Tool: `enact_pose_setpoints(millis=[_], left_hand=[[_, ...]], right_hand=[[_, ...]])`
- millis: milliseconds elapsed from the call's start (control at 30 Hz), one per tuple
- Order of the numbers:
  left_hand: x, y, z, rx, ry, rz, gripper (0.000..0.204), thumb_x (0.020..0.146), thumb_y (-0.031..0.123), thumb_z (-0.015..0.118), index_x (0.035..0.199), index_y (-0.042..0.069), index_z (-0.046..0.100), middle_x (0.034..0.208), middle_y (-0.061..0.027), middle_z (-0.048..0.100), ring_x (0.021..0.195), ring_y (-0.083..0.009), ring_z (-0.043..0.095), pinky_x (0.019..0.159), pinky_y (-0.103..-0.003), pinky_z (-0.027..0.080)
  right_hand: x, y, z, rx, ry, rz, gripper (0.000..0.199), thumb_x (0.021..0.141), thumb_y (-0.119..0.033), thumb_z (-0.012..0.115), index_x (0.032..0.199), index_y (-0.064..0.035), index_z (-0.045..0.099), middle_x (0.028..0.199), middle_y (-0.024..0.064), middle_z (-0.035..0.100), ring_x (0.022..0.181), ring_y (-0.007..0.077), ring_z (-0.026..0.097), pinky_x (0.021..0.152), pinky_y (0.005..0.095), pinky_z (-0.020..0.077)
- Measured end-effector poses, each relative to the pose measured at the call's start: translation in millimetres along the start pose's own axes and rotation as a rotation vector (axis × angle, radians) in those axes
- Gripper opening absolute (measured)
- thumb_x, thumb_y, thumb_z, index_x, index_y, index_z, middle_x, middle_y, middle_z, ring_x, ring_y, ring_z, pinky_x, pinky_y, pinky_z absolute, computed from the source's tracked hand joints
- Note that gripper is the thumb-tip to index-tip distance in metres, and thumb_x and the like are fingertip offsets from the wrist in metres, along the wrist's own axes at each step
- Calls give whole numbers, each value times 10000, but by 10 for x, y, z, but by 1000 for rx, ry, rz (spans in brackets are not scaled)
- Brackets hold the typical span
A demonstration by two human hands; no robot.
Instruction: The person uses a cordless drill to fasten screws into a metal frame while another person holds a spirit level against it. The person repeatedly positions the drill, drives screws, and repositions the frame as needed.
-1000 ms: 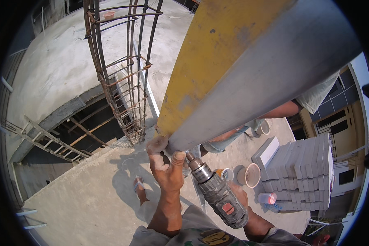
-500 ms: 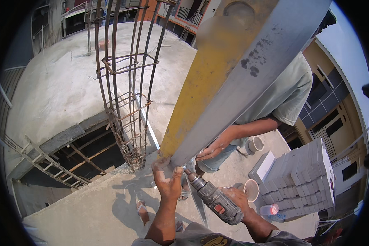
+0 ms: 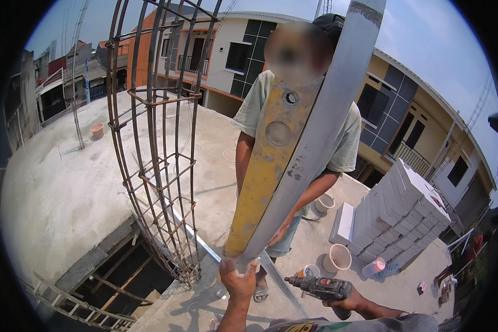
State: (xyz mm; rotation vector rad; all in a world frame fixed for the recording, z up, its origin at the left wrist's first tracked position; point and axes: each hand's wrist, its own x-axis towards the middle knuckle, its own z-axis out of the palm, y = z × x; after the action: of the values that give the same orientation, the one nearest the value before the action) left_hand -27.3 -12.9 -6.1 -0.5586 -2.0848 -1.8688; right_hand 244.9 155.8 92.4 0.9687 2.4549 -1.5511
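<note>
My left hand (image 3: 239, 281) is closed round the lower end of a long grey metal profile (image 3: 323, 124), its fingers by the foot of a yellow spirit level (image 3: 263, 177). The level lies along the profile's left side, and both stand tilted, tops to the right. In my right hand (image 3: 349, 301) is a dark cordless drill (image 3: 322, 286), its tip pointing left and apart from the profile. A co-worker in a pale shirt (image 3: 343, 144) stands behind the profile, one hand (image 3: 282, 229) against its right side. The co-worker's other hand is hidden behind the level.
A rebar column cage (image 3: 155, 138) rises at left, beside an opening in the concrete with a ladder (image 3: 83, 312). Another metal profile (image 3: 282, 285) reaches the floor near my hands. Buckets (image 3: 337, 258), a pink-lidded jug (image 3: 374, 267) and stacked grey blocks (image 3: 390, 213) stand at right.
My right hand has drawn the drill away from the profile's foot, to the right, and turned it more level. My left hand keeps its hold. The view has tipped upward.
</note>
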Motion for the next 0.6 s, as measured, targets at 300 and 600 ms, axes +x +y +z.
enact_pose_setpoints(millis=[300, 600], left_hand=[[180, -75, -132, 18, -90, 132, 474, 704, 293, 903, 925, 0, 603, 869, -170, 621, 830, -406, 615, 739, -476, 487], [292, -162, -149, 14, -114, 259, 535, 677, 332, 916, 915, -1, 572, 828, -173, 604, 782, -417, 608, 679, -472, 487]], right_hand=[[-284, 274, 242, -113, -84, 188, 531, 757, -59, 819, 1259, -37, 646, 1136, 76, 717, 1050, 187, 646, 965, 329, 495], [-273, 344, 586, -171, -240, 241, 459, 775, -152, 807, 1199, -38, 675, 1119, 96, 724, 1019, 200, 646, 964, 334, 484]])
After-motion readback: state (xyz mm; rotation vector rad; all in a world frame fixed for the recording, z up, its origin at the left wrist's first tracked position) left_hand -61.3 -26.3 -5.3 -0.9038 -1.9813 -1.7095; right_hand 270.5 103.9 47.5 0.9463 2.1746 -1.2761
